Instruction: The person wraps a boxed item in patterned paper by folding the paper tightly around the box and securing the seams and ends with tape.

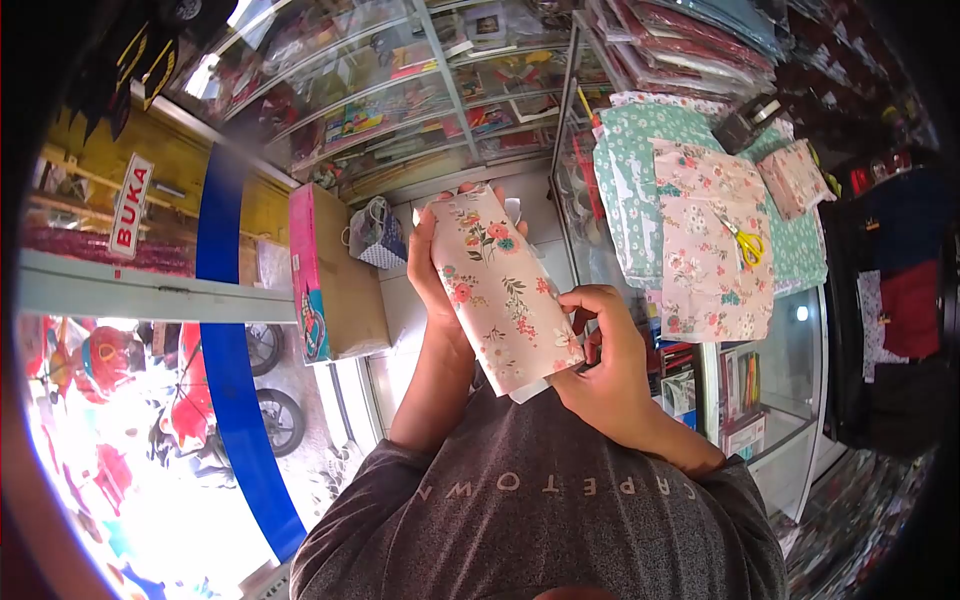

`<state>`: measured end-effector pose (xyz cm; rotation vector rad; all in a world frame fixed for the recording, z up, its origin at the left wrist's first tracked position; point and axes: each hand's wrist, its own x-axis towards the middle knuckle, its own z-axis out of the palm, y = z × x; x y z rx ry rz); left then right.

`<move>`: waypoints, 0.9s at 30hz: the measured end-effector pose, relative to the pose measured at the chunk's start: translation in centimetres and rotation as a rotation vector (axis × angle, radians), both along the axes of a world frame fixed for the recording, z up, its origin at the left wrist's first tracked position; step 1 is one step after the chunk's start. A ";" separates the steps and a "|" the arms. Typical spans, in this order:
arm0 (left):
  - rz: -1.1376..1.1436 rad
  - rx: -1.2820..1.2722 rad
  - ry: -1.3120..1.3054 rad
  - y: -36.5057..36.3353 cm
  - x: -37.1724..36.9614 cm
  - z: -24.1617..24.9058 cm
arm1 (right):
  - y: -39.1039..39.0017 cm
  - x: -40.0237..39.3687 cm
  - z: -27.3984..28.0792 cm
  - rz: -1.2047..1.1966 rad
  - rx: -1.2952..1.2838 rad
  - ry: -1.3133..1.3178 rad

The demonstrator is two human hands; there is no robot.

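Parcel: a flat box in pink floral paper (500, 290), held up in front of my chest, clear of the bench (800, 330).
Long axis: runs from upper left, away from me, down to lower right, near my body; the broad face is turned to the camera.
Left hand (432, 265): grasping the far end of the parcel, fingers curled round behind it, their tips showing over the top edge.
Right hand (605, 345): clenched on the near lower corner, thumb and fingers pinching the paper edge; a white flap pokes out below.
Nearer hand: the right sits at the loose, open end; the left only steadies the far end.
Bench: glass top to my right, well apart from the parcel.
On bench: pink floral sheet (710, 260) laid over green paper (630, 170); yellow scissors (745, 243) rest on the pink sheet.
Also there: a tape dispenser (752, 120) at the far end; a second wrapped parcel (795, 178) near it.
Scissors from grip: right of and beyond my right hand, not touching.
Left side: a pink carton (325, 275) stands on the floor by the doorway.
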<state>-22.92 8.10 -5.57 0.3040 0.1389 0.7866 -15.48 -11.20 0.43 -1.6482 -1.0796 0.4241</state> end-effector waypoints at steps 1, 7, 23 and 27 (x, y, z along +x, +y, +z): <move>0.015 0.000 -0.002 -0.1 -0.2 0.0 | 0.1 0.1 -0.1 0.015 0.000 -0.002; 0.128 0.043 0.007 -0.7 -0.8 0.2 | 0.3 1.2 -0.1 0.076 0.005 -0.005; -0.012 0.166 -0.348 -2.1 1.2 1.1 | -1.2 1.2 1.3 0.150 0.017 -0.084; -0.060 0.133 -0.364 -1.9 1.8 0.2 | -1.6 2.1 3.4 0.215 -0.053 -0.170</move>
